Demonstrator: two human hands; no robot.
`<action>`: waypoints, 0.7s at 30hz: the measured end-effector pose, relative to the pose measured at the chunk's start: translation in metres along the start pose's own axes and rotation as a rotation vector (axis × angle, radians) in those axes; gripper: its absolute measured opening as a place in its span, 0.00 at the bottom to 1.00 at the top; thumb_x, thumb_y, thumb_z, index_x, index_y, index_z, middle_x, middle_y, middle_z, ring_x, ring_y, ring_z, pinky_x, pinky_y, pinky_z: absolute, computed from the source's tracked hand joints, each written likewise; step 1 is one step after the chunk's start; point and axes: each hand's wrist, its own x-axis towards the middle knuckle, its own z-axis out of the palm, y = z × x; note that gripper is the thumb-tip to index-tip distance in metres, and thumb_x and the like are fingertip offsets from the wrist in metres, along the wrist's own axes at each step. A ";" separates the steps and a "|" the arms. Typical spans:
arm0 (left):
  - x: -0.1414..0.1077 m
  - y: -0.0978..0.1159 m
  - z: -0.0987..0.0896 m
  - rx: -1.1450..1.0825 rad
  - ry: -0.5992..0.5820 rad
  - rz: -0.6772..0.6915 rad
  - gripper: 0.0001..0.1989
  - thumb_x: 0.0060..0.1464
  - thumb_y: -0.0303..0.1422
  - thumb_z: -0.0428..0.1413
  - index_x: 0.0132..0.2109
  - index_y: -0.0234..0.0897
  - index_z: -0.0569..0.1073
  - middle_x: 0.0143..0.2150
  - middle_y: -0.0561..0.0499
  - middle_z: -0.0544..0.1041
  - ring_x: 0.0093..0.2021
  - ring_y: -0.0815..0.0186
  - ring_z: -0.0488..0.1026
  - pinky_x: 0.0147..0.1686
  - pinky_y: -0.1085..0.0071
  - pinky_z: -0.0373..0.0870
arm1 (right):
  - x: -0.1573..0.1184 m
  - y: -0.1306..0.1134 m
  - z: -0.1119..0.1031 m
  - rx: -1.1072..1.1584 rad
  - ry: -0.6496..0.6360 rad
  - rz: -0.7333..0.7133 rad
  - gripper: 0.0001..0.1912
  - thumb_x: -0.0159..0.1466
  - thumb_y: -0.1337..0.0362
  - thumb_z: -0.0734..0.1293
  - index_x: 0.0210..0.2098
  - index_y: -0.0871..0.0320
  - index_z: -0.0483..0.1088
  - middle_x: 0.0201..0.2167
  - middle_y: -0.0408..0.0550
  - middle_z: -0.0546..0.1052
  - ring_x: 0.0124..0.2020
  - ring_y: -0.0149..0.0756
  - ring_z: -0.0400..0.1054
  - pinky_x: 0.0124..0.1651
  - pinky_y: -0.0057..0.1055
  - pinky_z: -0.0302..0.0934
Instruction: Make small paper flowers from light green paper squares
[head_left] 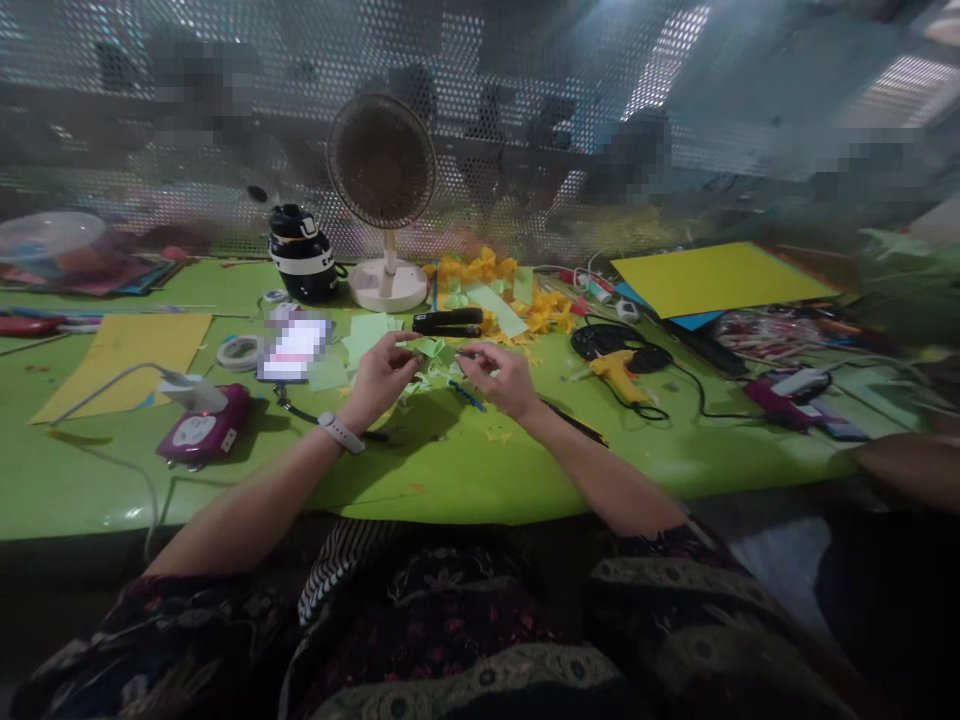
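My left hand (381, 380), with a white watch band at the wrist, pinches a small light-green paper piece (436, 349) above the table. Just right of it, my right hand (501, 380) is closed, fingertips together near the paper. A small dark thing shows at those fingertips, too blurred to name. Light-green paper scraps (420, 380) and a blue twisted strip (466, 396) lie below the hands. Behind them sits a black stapler (448, 321). Light-green paper sheets (369, 332) lie beyond my left hand, and orange-yellow paper flowers (487, 268) are heaped farther back.
A white fan (388, 285) and a dark flask (304, 260) stand at the back. Left are a phone (298, 350), a tape roll (238, 352) and a purple power socket (202, 430). A yellow glue gun (621, 375) with a cord lies right, before yellow sheets (720, 280).
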 end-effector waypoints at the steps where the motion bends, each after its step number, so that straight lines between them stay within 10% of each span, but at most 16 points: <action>1: 0.000 0.000 0.000 0.004 -0.005 0.000 0.22 0.51 0.38 0.64 0.51 0.34 0.72 0.27 0.55 0.77 0.26 0.69 0.75 0.32 0.68 0.80 | 0.000 0.000 0.001 0.001 -0.017 -0.001 0.18 0.61 0.49 0.69 0.38 0.58 0.78 0.28 0.48 0.81 0.28 0.37 0.74 0.36 0.35 0.70; 21: 0.001 -0.006 0.002 -0.030 -0.043 -0.003 0.28 0.52 0.40 0.64 0.57 0.35 0.70 0.38 0.46 0.82 0.35 0.63 0.80 0.35 0.66 0.78 | 0.027 -0.009 -0.017 0.273 -0.239 0.371 0.06 0.61 0.70 0.71 0.28 0.59 0.71 0.22 0.44 0.77 0.21 0.27 0.69 0.28 0.26 0.69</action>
